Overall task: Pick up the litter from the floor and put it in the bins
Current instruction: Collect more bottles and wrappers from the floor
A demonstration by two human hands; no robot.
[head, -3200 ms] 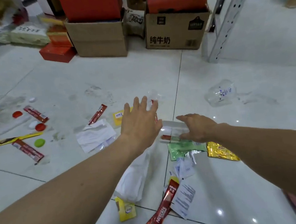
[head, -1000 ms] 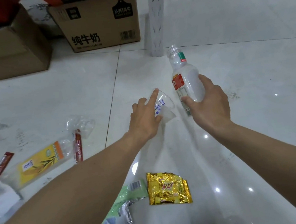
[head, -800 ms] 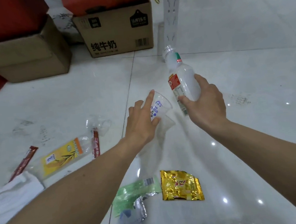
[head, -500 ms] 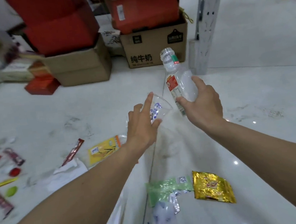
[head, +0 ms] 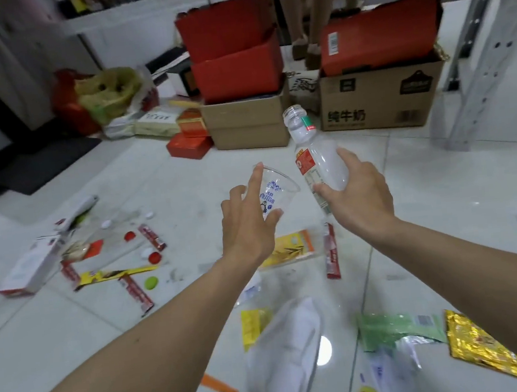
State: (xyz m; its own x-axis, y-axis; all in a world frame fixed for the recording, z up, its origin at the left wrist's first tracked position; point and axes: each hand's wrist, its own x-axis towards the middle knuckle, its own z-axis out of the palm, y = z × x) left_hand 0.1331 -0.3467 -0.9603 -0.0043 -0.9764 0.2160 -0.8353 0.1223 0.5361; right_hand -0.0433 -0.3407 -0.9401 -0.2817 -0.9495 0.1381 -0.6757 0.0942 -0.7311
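At six o'clock, nearest the person, a crumpled white bag [head: 286,352] lay on the tiled floor [head: 73,327]. A green wrapper [head: 395,328] and a gold wrapper [head: 487,350] lay at four o'clock of it. Above these, both hands were held off the floor. The left hand [head: 247,225] gripped a clear plastic cup [head: 279,190], forefinger stretched up its wall to the rim and thumb under its base. The right hand [head: 359,198] was wrapped around an uncapped clear bottle [head: 317,157], its neck pointing to eleven o'clock, just beside the cup at its three o'clock. Under the hands lay a red sachet [head: 331,252]. Out at nine o'clock were a green cap [head: 151,282] and a white carton [head: 32,267]. Farthest, at one o'clock, stood a cardboard box [head: 380,96], with red boxes [head: 233,55] stacked at twelve.
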